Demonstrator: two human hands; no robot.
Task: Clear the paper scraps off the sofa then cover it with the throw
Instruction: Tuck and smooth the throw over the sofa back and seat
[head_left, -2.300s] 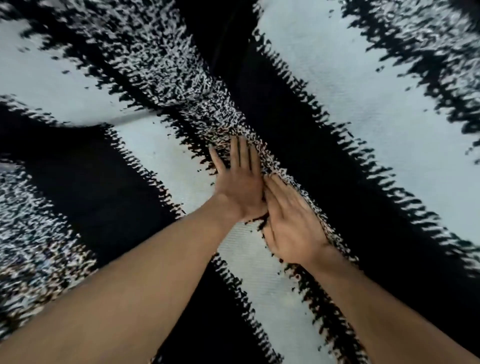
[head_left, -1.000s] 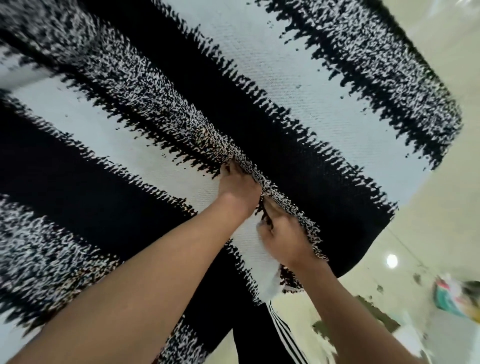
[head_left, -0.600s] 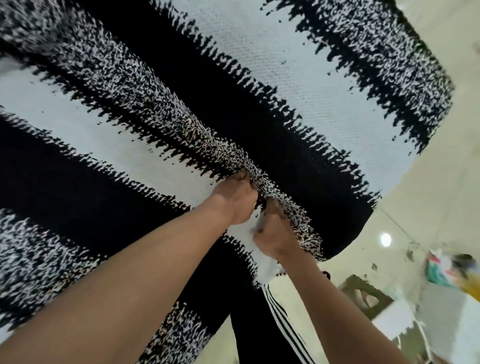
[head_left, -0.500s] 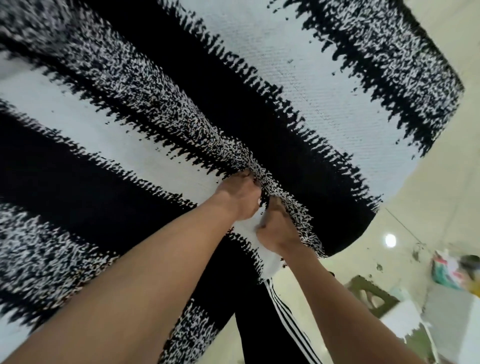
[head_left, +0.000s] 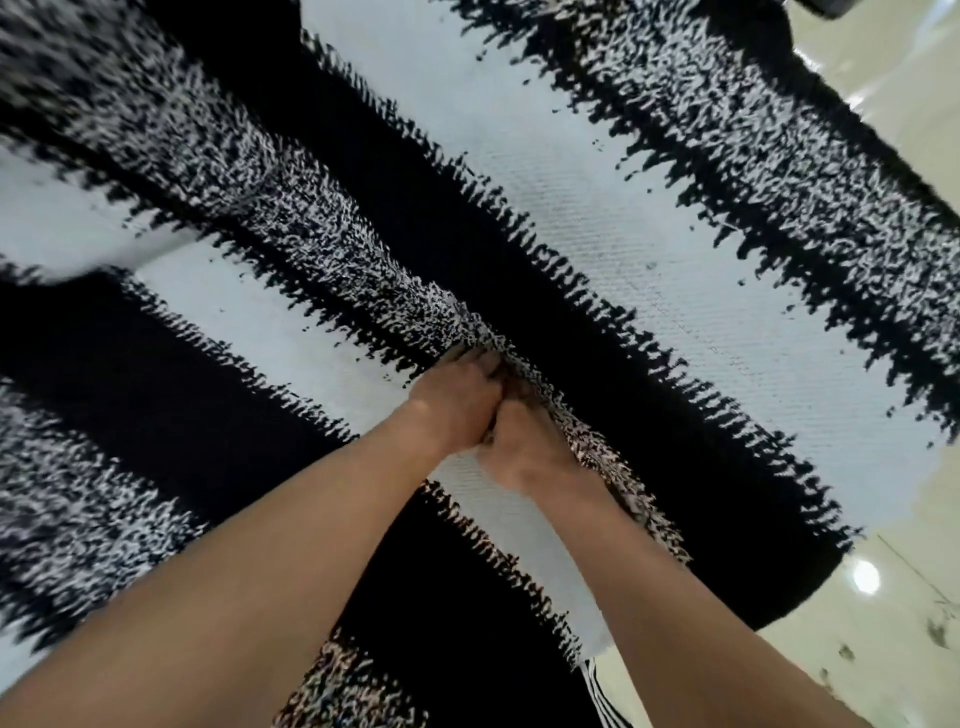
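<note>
The black-and-white striped throw (head_left: 597, 249) fills almost the whole view, spread over the sofa, which is hidden beneath it. A ridge of speckled fabric runs diagonally through the middle. My left hand (head_left: 457, 400) and my right hand (head_left: 524, 447) are side by side at this ridge, fingers curled into the fold and gripping the throw. The fingertips are buried in the fabric. No paper scraps are visible.
A glossy cream tiled floor (head_left: 883, 613) shows at the lower right and upper right past the throw's edge. A dark trouser leg with white stripes (head_left: 597, 696) appears at the bottom below the throw.
My hands went from lying flat on the throw to curling into its speckled fold. The view has shifted, so less floor and none of the objects at the right show now.
</note>
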